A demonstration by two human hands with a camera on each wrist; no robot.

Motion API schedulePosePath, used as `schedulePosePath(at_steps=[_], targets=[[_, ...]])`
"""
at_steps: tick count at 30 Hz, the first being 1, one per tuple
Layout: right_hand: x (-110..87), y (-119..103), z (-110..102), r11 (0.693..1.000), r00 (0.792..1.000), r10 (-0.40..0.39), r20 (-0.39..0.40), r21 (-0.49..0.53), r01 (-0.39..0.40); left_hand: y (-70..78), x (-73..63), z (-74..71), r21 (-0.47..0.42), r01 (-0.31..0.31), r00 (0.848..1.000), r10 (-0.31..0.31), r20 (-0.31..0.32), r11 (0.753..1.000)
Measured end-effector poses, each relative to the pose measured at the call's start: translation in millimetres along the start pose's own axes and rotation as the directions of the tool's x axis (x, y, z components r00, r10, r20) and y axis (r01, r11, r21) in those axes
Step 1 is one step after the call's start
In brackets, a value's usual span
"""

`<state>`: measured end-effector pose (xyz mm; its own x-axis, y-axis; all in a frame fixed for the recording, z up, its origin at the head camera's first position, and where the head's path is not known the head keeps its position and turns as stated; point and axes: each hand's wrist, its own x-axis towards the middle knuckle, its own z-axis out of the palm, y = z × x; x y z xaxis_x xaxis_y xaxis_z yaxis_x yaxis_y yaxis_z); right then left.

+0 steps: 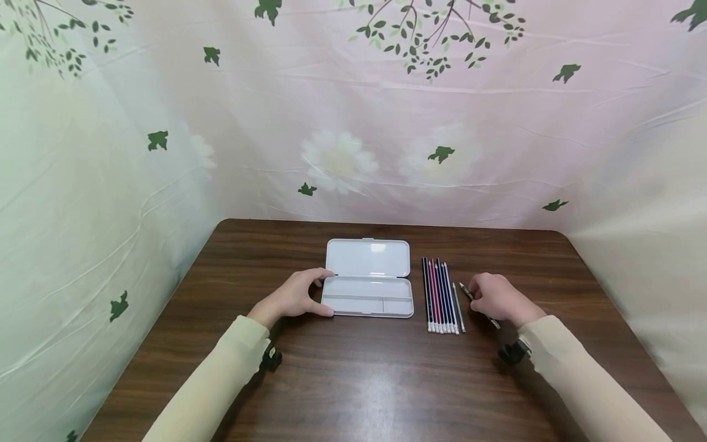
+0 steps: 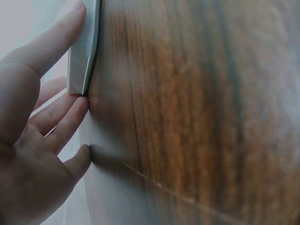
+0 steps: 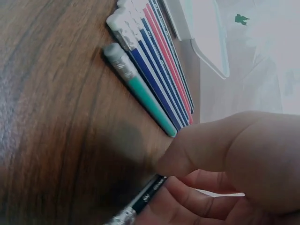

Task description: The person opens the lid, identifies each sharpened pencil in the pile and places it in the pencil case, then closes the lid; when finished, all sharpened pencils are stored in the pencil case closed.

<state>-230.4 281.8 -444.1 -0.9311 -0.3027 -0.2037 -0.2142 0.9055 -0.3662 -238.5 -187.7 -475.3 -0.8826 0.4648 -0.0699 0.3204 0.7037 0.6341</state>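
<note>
A white pencil case (image 1: pixel 367 297) lies on the table with its lid (image 1: pixel 367 258) folded back. My left hand (image 1: pixel 298 293) holds its left end, thumb along the front corner and index finger near the hinge. In the left wrist view the other fingertips (image 2: pixel 83 104) are at the case's bottom edge. My right hand (image 1: pixel 499 297) pinches a dark patterned pencil (image 3: pixel 149 192) between thumb and fingers, its eraser end slanting toward me. Between that hand and the case, several pencils (image 1: pixel 439 298) lie side by side, dark blue, red and black. A green pencil (image 3: pixel 152 103) lies nearest the right hand.
The brown wooden table (image 1: pixel 353 380) is bounded by a hanging printed cloth (image 1: pixel 353 123) behind and at both sides. Inside the case, thin dividers (image 1: pixel 383 305) form a long back compartment and two front ones.
</note>
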Motion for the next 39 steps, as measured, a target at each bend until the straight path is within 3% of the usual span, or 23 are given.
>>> schedulePosePath(at_steps=[9, 17, 21, 28, 34, 39], targets=[[-1.8, -7.5, -2.7, 0.996, 0.991, -0.077, -0.106, 0.041, 0.082, 0.9, -1.4, -0.3, -0.006, 0.006, 1.000, -0.006, -0.002, 1.000], [0.1, -36.8, 0.7, 0.972, 0.961, -0.215, -0.173, 0.062, 0.228, 1.4, -2.5, 0.9, -0.013, 0.015, 1.000, -0.015, -0.003, 1.000], [6.7, -52.5, 7.0, 0.947, 0.936, -0.296, -0.189, 0.066, 0.313, 2.0, -2.7, 0.7, -0.016, 0.019, 1.000, -0.019, -0.004, 1.000], [20.6, -84.7, 19.7, 0.875, 0.855, -0.468, -0.224, 0.015, 0.483, 2.9, -3.2, 0.0, -0.019, 0.021, 1.000, -0.021, -0.004, 1.000], [28.0, -114.5, 33.0, 0.829, 0.812, -0.542, -0.214, 0.019, 0.559, 1.6, -2.5, 0.7, -0.012, 0.019, 1.000, -0.020, -0.001, 1.000], [36.3, -136.7, 44.3, 0.812, 0.802, -0.570, -0.178, 0.030, 0.583, -0.1, -2.0, 1.5, -0.015, 0.021, 1.000, -0.021, -0.005, 1.000]])
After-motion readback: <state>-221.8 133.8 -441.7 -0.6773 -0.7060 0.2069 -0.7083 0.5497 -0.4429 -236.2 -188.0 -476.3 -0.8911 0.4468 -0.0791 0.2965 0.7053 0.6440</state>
